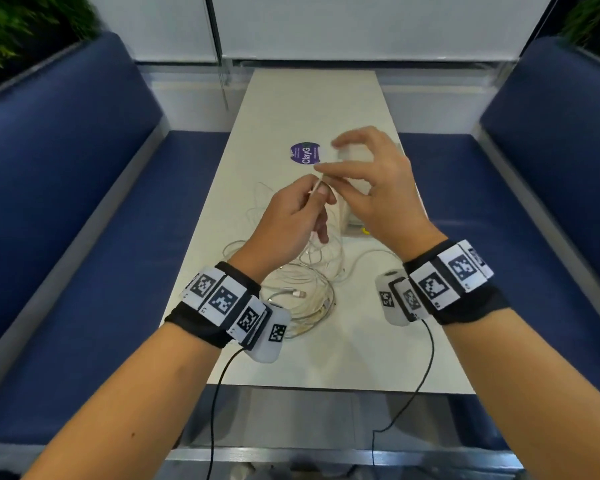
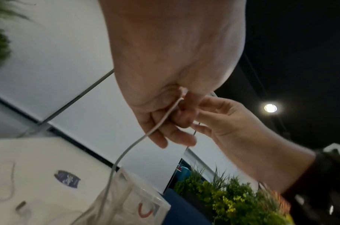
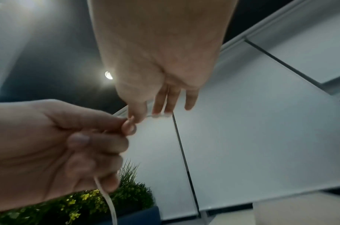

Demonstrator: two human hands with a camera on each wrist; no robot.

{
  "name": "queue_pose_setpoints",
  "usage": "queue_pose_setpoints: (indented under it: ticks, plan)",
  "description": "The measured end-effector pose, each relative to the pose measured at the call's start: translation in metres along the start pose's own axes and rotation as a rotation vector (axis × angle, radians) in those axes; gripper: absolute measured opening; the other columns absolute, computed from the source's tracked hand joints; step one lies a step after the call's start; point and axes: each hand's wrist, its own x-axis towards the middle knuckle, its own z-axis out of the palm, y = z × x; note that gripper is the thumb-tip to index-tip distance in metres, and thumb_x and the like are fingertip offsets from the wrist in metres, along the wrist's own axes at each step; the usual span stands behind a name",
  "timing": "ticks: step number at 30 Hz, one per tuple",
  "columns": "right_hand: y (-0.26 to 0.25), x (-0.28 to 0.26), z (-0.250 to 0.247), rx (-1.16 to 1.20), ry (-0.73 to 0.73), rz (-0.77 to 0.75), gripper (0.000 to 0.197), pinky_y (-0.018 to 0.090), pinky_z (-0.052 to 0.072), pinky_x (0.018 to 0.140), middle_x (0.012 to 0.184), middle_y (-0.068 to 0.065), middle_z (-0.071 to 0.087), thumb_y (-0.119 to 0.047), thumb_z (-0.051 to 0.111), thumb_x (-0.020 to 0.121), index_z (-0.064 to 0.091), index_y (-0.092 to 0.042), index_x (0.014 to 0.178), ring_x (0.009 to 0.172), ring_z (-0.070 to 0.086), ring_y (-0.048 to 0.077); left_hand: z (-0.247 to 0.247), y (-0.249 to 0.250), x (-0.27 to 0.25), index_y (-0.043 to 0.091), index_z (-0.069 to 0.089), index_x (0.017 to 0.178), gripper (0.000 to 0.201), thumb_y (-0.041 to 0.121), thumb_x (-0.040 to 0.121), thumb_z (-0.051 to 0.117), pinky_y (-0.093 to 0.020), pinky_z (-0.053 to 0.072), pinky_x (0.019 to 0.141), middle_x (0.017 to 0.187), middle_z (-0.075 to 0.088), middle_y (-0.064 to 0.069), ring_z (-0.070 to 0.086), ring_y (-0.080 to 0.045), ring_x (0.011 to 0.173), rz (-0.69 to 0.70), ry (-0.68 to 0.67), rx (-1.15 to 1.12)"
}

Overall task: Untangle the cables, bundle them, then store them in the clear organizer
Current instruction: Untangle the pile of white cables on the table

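Observation:
Both hands are raised over the table (image 1: 326, 358). My left hand (image 1: 314, 197) has its fingers curled round a thin white cable (image 2: 126, 150), which hangs down toward the table. My right hand (image 1: 326, 169) pinches the same cable just above, thumb against forefinger, with the other fingers spread. In the right wrist view the pinch (image 3: 134, 118) meets the left hand (image 3: 65, 144), and the cable (image 3: 107, 197) drops below the fist. A tangle of white cables (image 1: 302, 292) lies on the table under my left wrist. The clear organizer (image 1: 354, 223) stands behind the hands, mostly hidden.
A round purple sticker (image 1: 305, 154) is on the table beyond the hands. Blue bench seats (image 1: 84, 271) run along both sides. In the left wrist view a red piece (image 2: 145, 211) shows through the organizer (image 2: 138, 197). Plants (image 2: 232, 197) stand behind the benches.

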Motion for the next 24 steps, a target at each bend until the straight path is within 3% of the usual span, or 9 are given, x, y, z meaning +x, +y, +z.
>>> queue_pose_setpoints:
  ticks: [2,4,6,10,13,17,20,22,24]
  plan:
    - [-0.009,-0.005,0.010,0.056,0.149,0.152,0.035,0.021,0.043,0.100,0.122,0.009,0.056,-0.015,0.071,0.091,0.067,-0.013,0.125,0.116,0.055,0.018,0.001,0.001,0.000,0.009,0.055,0.094,0.028,0.021,0.111,0.035,-0.027,0.042,0.054,0.060,0.038,0.003,0.043,-0.022,0.054,-0.044,0.031,-0.119]
    - [-0.014,-0.015,0.025,0.200,0.206,0.379,0.034,0.035,0.052,0.094,0.117,0.006,0.057,-0.007,0.059,0.092,0.055,-0.011,0.125,0.107,0.058,0.017,-0.001,0.000,-0.001,0.011,0.052,0.092,0.031,0.022,0.112,0.031,-0.020,0.034,0.051,0.059,0.034,0.009,0.032,-0.014,0.056,-0.066,0.084,-0.242]
    - [-0.018,-0.027,0.040,0.447,0.031,0.502,0.037,0.045,0.052,0.093,0.110,0.004,0.063,-0.003,0.047,0.084,0.053,-0.011,0.120,0.104,0.062,0.018,-0.005,0.001,-0.001,0.014,0.046,0.085,0.035,0.027,0.112,0.027,-0.023,0.029,0.052,0.059,0.032,0.010,0.028,-0.013,0.056,-0.047,0.108,-0.330]
    - [-0.020,-0.053,0.067,0.589,-0.427,0.458,0.034,0.032,0.047,0.094,0.091,-0.004,0.071,-0.005,0.047,0.080,0.059,-0.021,0.108,0.096,0.065,0.013,-0.017,0.012,-0.003,0.014,0.042,0.080,0.034,0.022,0.110,0.028,-0.026,0.026,0.052,0.062,0.027,0.003,0.028,-0.014,0.053,0.015,0.145,-0.468]
    - [-0.004,-0.068,0.081,0.508,-0.474,0.496,0.021,0.037,0.049,0.079,0.075,0.009,0.068,-0.006,0.045,0.100,0.065,-0.013,0.100,0.075,0.063,0.015,-0.034,0.028,-0.005,0.016,0.042,0.072,0.035,0.010,0.104,0.030,-0.026,0.020,0.047,0.056,0.027,0.007,0.021,-0.011,0.049,0.040,0.281,-0.516]
    - [0.025,-0.082,0.083,0.262,-0.511,0.459,0.029,0.035,0.043,0.067,0.070,-0.002,0.059,-0.026,0.035,0.108,0.062,-0.018,0.098,0.069,0.056,0.019,-0.056,0.052,-0.012,0.019,0.041,0.068,0.037,0.008,0.102,0.031,-0.026,0.014,0.047,0.054,0.029,0.008,0.017,-0.012,0.049,0.125,0.450,-0.452]
    - [0.040,-0.084,0.084,0.068,-0.562,0.380,0.039,0.038,0.042,0.074,0.077,-0.010,0.054,-0.040,0.027,0.103,0.058,-0.020,0.091,0.077,0.053,0.018,-0.065,0.068,-0.022,0.017,0.043,0.073,0.034,0.011,0.104,0.030,-0.026,0.016,0.045,0.055,0.030,0.006,0.019,-0.013,0.048,0.231,0.474,-0.394]
    - [0.044,-0.080,0.081,-0.066,-0.600,0.335,0.027,0.049,0.042,0.093,0.084,-0.006,0.059,-0.031,0.031,0.103,0.052,-0.025,0.088,0.085,0.058,0.024,-0.068,0.069,-0.027,0.016,0.046,0.074,0.033,0.012,0.103,0.033,-0.026,0.021,0.045,0.055,0.035,0.005,0.026,-0.012,0.047,0.259,0.479,-0.243]
    - [0.045,-0.073,0.079,-0.175,-0.619,0.301,0.020,0.055,0.034,0.104,0.086,-0.001,0.066,-0.014,0.041,0.102,0.053,-0.025,0.089,0.088,0.061,0.028,-0.064,0.059,-0.029,0.015,0.054,0.076,0.029,0.016,0.101,0.039,-0.027,0.030,0.047,0.059,0.046,0.005,0.037,-0.009,0.049,0.245,0.415,0.143]
